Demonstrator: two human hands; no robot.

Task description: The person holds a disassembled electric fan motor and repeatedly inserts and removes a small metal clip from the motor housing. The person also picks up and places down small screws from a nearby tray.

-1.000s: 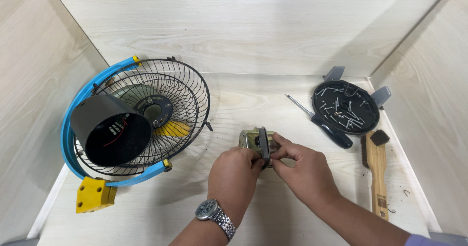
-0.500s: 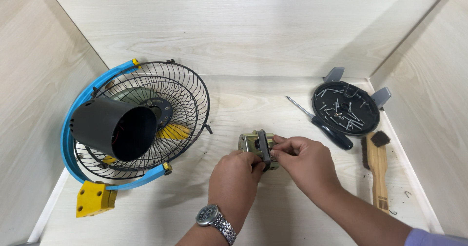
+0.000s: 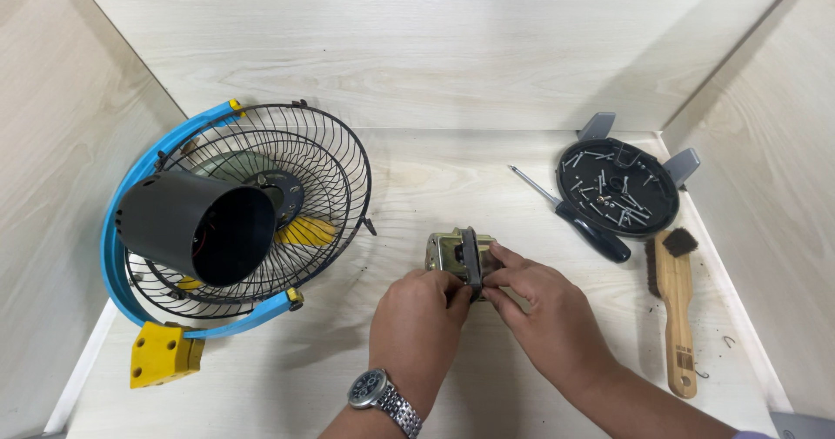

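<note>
Brass-coloured metal shows on the motor (image 3: 452, 253), which sits at the middle of the table (image 3: 435, 169). Left hand (image 3: 417, 328) and right hand (image 3: 544, 313) both pinch its dark end from six o'clock. Fan cage (image 3: 261, 204) lies at nine o'clock; a screwdriver (image 3: 578, 217), screw tray (image 3: 619, 187) and brush (image 3: 676, 304) lie at three.

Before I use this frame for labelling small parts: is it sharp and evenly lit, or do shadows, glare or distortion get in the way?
Head view: sharp and evenly lit; no glare on the table; soft shadows under the fan guard and both hands; the black housing's inside is too dark to read; the metal part is partly hidden by the left hand and right hand; tray screws stay distinct.
</note>
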